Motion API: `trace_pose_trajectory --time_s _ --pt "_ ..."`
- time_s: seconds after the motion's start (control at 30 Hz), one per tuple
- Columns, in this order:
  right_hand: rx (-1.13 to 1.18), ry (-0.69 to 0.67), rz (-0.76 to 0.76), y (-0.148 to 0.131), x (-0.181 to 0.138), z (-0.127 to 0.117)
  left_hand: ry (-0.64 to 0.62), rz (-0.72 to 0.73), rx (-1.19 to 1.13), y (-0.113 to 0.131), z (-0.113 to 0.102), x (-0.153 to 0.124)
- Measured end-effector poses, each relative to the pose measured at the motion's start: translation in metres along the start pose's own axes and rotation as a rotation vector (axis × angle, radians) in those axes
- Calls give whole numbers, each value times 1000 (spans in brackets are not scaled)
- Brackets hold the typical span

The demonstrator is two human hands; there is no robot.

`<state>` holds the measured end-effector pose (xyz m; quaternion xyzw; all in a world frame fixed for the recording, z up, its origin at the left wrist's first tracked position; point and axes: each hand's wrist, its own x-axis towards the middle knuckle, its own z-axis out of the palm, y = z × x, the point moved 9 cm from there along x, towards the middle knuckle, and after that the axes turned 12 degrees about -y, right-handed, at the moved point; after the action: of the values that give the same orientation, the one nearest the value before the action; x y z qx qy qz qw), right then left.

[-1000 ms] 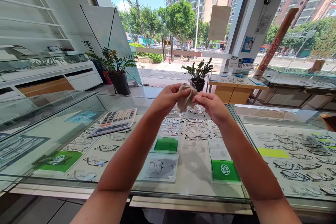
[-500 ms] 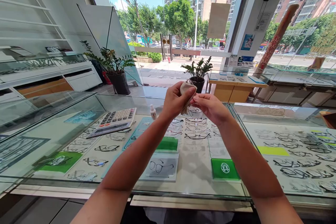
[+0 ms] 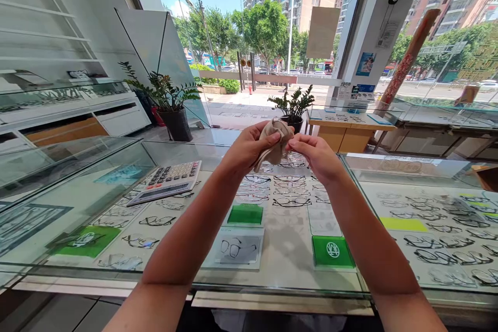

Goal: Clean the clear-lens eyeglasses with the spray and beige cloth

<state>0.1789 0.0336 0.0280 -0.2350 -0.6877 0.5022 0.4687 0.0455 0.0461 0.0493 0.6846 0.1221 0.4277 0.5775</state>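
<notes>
Both my hands are raised together above a glass display counter (image 3: 272,282). My left hand (image 3: 247,150) pinches a beige cleaning cloth (image 3: 274,141) that is bunched and draped over its fingers. My right hand (image 3: 317,155) is closed beside it, its fingertips meeting the cloth and gripping a pair of thin clear glasses (image 3: 293,158) that hangs partly hidden under the cloth. Rows of eyeglass frames (image 3: 290,189) lie inside the counter below my hands.
A grey calculator (image 3: 169,181) rests on the glass at left. Green cards (image 3: 332,250) and more frames (image 3: 447,244) fill the cases. Potted plants (image 3: 171,98) stand near the glass shopfront. A wooden table (image 3: 350,127) stands beyond the counter.
The cloth has shifted in my left hand and now hangs lower over the fingers. My left forearm now hides the small bottle seen on the counter half a second ago.
</notes>
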Motion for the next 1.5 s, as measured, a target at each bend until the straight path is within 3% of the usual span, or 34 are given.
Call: trace_pose_trajectory --time_s 0.2,0.5,0.6,0.83,0.97,1.1,1.33,1.5 --pt "72 -45 28 3 0 6 91 59 92 -7 -4 0" --pt "59 -93 48 7 0 25 368 224 284 -6 -12 -7" --pt "37 -57 46 3 -2 21 291 140 114 -16 -15 0" --pt "111 113 57 -6 -9 -16 -5 -168 -462 -59 -15 18" --pt "204 186 69 -5 -12 -28 -78 -366 -608 -84 -10 17" --pt "229 244 73 -3 -14 -43 -104 -429 -536 -90 -15 12" --pt "255 280 26 -8 -18 -65 -102 -278 -222 -69 -21 7" --pt "268 290 52 -6 -19 -69 65 -128 7 -52 -28 10"
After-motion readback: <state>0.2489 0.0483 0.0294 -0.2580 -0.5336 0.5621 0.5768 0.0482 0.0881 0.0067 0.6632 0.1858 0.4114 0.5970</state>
